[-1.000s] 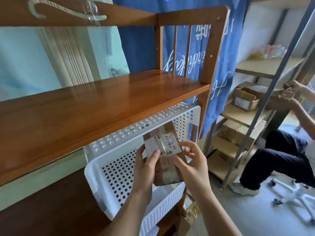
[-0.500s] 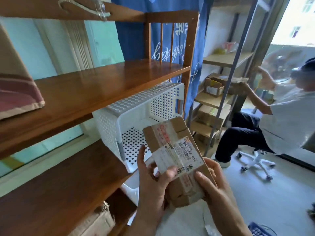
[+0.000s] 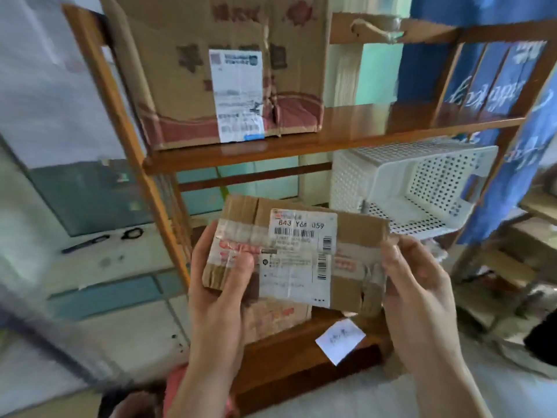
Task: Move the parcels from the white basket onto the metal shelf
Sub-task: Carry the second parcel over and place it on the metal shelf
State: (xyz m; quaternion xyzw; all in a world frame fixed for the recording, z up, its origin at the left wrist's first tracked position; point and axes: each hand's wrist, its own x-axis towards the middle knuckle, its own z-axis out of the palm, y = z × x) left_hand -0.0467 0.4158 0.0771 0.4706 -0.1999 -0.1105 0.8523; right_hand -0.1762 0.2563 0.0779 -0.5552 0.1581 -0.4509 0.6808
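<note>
I hold a small brown cardboard parcel with a white shipping label flat in front of me, at the centre of the head view. My left hand grips its left end, thumb on top. My right hand holds its right end. The white perforated basket lies tipped on its side on the wooden rack's lower level, behind and to the right of the parcel, its opening facing me. The metal shelf shows only partly at the far right edge, blurred.
A large cardboard box with a label stands on the wooden rack's middle board. Another box and a white paper note lie on the bottom board. A blue curtain hangs on the right. Scissors lie on the left ledge.
The parcel has come out of the basket and turned flat between both hands. The view has swung left and down, so the seated person and most of the metal shelf have left the frame.
</note>
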